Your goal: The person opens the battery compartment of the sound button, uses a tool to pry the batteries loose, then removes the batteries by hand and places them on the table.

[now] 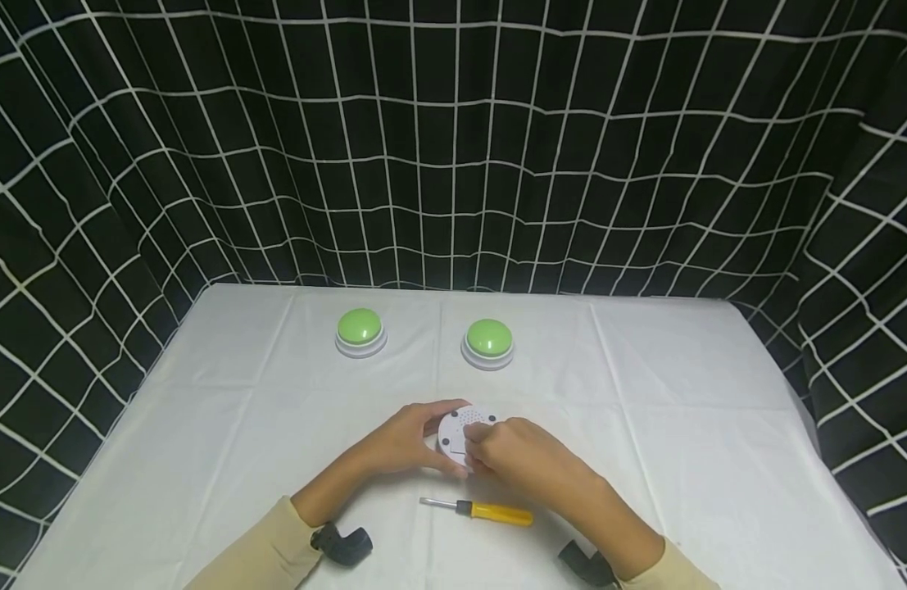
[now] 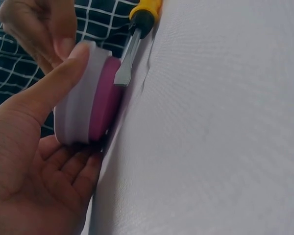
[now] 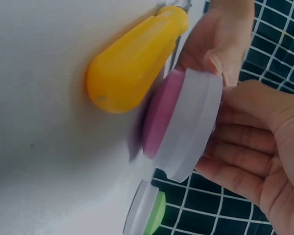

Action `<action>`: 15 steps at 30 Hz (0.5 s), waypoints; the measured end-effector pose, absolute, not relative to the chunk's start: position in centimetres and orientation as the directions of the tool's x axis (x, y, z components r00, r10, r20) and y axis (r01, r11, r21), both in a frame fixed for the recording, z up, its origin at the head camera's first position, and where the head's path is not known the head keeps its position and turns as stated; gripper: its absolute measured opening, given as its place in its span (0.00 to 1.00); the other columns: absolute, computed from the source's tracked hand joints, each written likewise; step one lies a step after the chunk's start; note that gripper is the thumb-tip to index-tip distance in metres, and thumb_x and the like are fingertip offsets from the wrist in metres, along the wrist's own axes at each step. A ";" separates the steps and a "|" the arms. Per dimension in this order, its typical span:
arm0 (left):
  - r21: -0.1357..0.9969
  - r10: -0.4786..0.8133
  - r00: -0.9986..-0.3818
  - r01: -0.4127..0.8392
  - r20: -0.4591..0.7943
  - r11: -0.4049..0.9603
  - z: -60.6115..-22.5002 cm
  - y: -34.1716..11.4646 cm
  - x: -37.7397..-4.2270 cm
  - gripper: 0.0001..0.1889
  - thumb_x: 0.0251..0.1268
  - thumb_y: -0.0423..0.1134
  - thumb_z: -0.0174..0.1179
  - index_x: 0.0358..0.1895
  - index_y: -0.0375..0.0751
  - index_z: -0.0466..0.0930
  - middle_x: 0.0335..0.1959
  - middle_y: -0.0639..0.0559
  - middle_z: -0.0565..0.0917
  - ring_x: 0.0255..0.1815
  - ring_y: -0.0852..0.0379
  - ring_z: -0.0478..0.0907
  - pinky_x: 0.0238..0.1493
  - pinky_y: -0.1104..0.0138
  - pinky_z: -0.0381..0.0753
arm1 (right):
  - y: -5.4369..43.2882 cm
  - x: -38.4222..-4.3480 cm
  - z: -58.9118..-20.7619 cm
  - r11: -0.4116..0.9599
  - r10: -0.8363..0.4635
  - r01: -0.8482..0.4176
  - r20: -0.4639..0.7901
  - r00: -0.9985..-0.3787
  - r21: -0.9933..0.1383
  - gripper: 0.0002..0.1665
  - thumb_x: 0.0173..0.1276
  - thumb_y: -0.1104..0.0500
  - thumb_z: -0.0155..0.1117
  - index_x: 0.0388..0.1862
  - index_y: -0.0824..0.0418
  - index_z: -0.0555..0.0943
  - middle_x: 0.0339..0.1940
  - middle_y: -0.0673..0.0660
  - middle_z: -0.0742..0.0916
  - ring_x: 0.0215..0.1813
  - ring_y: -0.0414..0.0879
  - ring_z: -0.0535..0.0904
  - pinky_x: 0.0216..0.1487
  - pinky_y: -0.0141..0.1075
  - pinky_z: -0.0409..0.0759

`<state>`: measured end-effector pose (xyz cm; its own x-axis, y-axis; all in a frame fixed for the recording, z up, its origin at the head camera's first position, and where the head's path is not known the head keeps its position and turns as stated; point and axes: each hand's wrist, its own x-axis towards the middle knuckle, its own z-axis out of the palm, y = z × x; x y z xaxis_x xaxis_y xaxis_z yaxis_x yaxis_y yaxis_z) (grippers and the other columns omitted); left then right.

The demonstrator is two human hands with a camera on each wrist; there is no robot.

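Note:
A round push button [image 1: 454, 434] with a white base lies upside down, its underside with small holes, dark feet and a rectangular cover facing up. Its pink dome [image 2: 106, 98] faces the table in the left wrist view. My left hand [image 1: 405, 440] grips the base by its rim, thumb on the near side and fingers on the far side. Over the right part of the underside is my right hand [image 1: 523, 455], fingers bent and tips at the surface; whether they pinch anything small is hidden. Nearer me lies a flat-bladed screwdriver [image 1: 497, 514] with a yellow handle.
Two green push buttons on white bases stand farther back, one at the left [image 1: 360, 328] and one near the middle [image 1: 488, 339]. A white cloth [image 1: 689, 459] covers the table. Black curtains [image 1: 453, 147] with a white grid surround its back and sides.

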<state>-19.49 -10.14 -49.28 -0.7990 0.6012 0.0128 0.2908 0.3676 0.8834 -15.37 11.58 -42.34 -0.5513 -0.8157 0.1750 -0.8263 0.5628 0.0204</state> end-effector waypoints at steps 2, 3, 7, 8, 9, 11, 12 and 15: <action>0.888 0.602 -0.798 0.281 0.005 0.365 -49.3 -10.2 -19.4 0.50 0.43 0.46 0.83 0.74 0.46 0.69 0.69 0.56 0.77 0.72 0.59 0.69 0.76 0.63 0.64 | 11.5 -15.3 -42.4 0.558 -0.815 -0.830 0.195 -0.546 0.012 0.08 0.60 0.64 0.76 0.26 0.55 0.83 0.25 0.43 0.79 0.20 0.36 0.66 0.22 0.25 0.73; 0.891 0.603 -0.797 0.276 0.003 0.360 -49.3 -10.2 -19.4 0.50 0.43 0.46 0.83 0.74 0.46 0.69 0.69 0.56 0.76 0.72 0.59 0.69 0.76 0.63 0.64 | 11.5 -15.3 -42.4 0.558 -0.813 -0.830 0.208 -0.544 0.012 0.08 0.59 0.63 0.76 0.26 0.55 0.84 0.25 0.43 0.80 0.21 0.36 0.67 0.23 0.25 0.74; 0.902 0.606 -0.796 0.260 -0.002 0.345 -49.5 -10.3 -19.4 0.50 0.43 0.44 0.83 0.74 0.47 0.69 0.70 0.57 0.76 0.72 0.60 0.69 0.76 0.64 0.64 | 11.2 -14.9 -42.5 0.578 -0.788 -0.816 0.258 -0.559 -0.001 0.09 0.59 0.63 0.77 0.29 0.54 0.83 0.25 0.44 0.82 0.23 0.35 0.70 0.25 0.27 0.79; 0.903 0.605 -0.796 0.260 0.001 0.341 -49.6 -10.3 -19.5 0.50 0.43 0.44 0.83 0.74 0.47 0.69 0.70 0.57 0.76 0.72 0.60 0.69 0.76 0.65 0.64 | 11.2 -14.8 -42.5 0.588 -0.780 -0.809 0.268 -0.566 0.005 0.09 0.59 0.63 0.77 0.29 0.54 0.82 0.25 0.44 0.83 0.22 0.35 0.70 0.25 0.28 0.80; 0.904 0.604 -0.797 0.261 0.004 0.339 -49.6 -10.3 -19.5 0.50 0.43 0.44 0.83 0.74 0.47 0.69 0.69 0.57 0.76 0.72 0.60 0.69 0.75 0.65 0.65 | 11.1 -14.7 -42.5 0.599 -0.772 -0.800 0.274 -0.573 0.015 0.09 0.60 0.62 0.77 0.30 0.55 0.81 0.25 0.45 0.83 0.22 0.35 0.69 0.24 0.29 0.80; 0.906 0.603 -0.798 0.259 0.005 0.335 -49.6 -10.2 -19.6 0.50 0.43 0.45 0.83 0.74 0.46 0.69 0.69 0.57 0.77 0.72 0.61 0.70 0.75 0.66 0.65 | 11.0 -14.6 -42.5 0.621 -0.757 -0.783 0.279 -0.591 0.026 0.10 0.61 0.61 0.76 0.31 0.56 0.81 0.26 0.46 0.83 0.22 0.35 0.69 0.23 0.29 0.80; 0.908 0.602 -0.799 0.255 0.003 0.333 -49.6 -10.2 -19.6 0.50 0.43 0.45 0.83 0.75 0.46 0.68 0.69 0.56 0.76 0.72 0.61 0.70 0.74 0.67 0.66 | 10.9 -14.5 -42.5 0.632 -0.750 -0.775 0.280 -0.600 0.032 0.10 0.62 0.60 0.76 0.31 0.57 0.81 0.26 0.46 0.84 0.22 0.36 0.68 0.22 0.30 0.79; 0.914 0.600 -0.800 0.240 -0.005 0.327 -49.5 -10.2 -19.6 0.51 0.43 0.44 0.83 0.75 0.45 0.67 0.70 0.54 0.76 0.71 0.60 0.71 0.73 0.68 0.67 | 10.7 -14.4 -42.5 0.658 -0.733 -0.752 0.273 -0.623 0.050 0.11 0.63 0.58 0.76 0.32 0.58 0.81 0.27 0.48 0.84 0.22 0.37 0.68 0.22 0.30 0.78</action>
